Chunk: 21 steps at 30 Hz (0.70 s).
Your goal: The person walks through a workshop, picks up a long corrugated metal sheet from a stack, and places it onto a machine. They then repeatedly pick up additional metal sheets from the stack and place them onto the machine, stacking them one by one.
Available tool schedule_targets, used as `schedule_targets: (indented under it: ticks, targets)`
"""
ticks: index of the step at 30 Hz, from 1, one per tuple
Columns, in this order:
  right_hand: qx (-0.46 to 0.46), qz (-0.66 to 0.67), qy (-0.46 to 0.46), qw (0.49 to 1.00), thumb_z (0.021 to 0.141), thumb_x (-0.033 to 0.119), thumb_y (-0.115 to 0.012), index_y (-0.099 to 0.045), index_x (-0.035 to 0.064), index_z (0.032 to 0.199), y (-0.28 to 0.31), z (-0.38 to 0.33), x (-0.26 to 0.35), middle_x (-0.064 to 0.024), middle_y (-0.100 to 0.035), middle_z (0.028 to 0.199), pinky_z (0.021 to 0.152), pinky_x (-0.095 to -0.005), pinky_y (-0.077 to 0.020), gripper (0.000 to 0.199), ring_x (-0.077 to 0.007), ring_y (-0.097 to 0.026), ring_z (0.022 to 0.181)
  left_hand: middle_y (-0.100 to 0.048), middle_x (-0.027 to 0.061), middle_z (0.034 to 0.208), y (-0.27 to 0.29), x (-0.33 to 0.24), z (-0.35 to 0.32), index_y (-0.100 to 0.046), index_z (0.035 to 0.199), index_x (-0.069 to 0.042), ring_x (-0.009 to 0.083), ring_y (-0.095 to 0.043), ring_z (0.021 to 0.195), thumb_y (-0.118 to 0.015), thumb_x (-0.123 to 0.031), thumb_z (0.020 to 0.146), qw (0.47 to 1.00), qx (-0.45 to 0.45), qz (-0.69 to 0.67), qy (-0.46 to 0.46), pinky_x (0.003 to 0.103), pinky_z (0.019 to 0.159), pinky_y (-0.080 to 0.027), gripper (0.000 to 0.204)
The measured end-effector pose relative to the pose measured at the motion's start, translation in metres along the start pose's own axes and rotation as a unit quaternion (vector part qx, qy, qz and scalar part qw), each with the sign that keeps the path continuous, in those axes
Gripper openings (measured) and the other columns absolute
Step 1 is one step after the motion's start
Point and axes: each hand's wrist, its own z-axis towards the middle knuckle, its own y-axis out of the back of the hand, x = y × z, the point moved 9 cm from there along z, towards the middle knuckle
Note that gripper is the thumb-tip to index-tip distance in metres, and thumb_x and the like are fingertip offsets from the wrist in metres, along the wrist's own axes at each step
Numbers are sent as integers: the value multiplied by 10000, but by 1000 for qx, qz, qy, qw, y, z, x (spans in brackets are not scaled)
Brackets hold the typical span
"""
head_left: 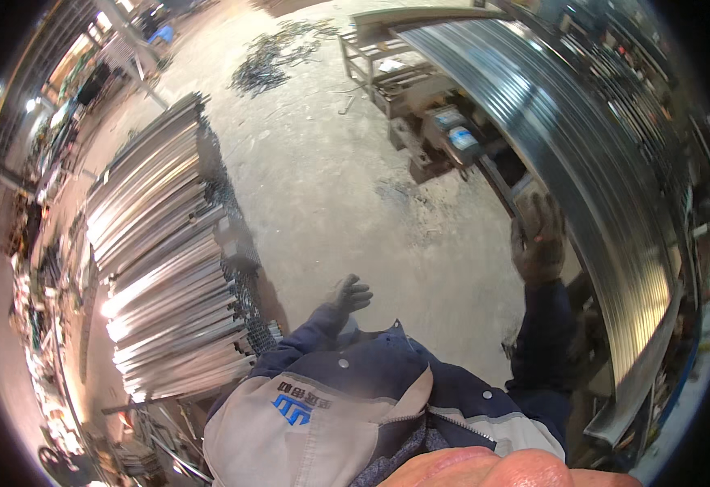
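My left hand (pixel 351 294), in a grey work glove, hangs in front of my body over the concrete floor. Its fingers are loosely apart and nothing is in them. Off to the right, my right hand (pixel 540 235) wears a dark, worn-looking glove, its fingers stretched forward. It is at the inner edge of a row of long metal tubes (pixel 570 142) lying side by side on a bench; whether it touches the edge I cannot tell. To the left lies a large stack of shiny metal tubes (pixel 168 243), their ends facing me.
A pile of dark scrap strips (pixel 278 57) lies on the floor ahead. A metal frame table (pixel 371 69) stands beyond the tubes, with blue-and-white containers (pixel 460 136) beside them. A bent sheet-metal strip (pixel 635 381) sticks out at the near right. Clutter lines the far left.
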Motion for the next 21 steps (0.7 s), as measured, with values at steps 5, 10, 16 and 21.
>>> schedule_targets:
  ticks: [5,10,16,21]
  targets:
    - [90,0,-151,984,1015,405,-502,-476,93,1443,-161,69,-131,-162,-589,1345,1025,-472,-477,530,-363,-570,1239,-634,221,1232,61,-53,7,-470,1406,-37,346,-680,1052,-574,-361,1016,998,-44,-6,-33,456,888,-581,518]
    - [89,-193,-301,930,1037,466,-474,-459,134,1495,-219,64,-211,-102,-533,1442,1058,-484,-455,565,-321,-549,1277,-639,223,1217,176,-127,7,-469,1397,-48,338,-697,997,-583,-366,1012,986,-131,-87,-62,453,839,-602,512]
    - [-163,12,-169,972,1017,270,-536,-503,59,1452,-234,80,15,-102,-575,1326,930,-411,-488,485,-249,-585,1131,-625,273,1262,289,-197,21,-438,1445,-31,396,-692,1034,-634,-386,972,978,-161,-97,-93,493,831,-603,623]
    - [110,489,-210,840,1002,152,-550,-479,18,1471,-365,75,271,-102,-651,1182,788,-309,-530,493,-187,-638,959,-647,247,1204,325,-239,34,-465,1412,-5,364,-705,989,-641,-365,971,966,-188,-152,-91,463,804,-608,596]
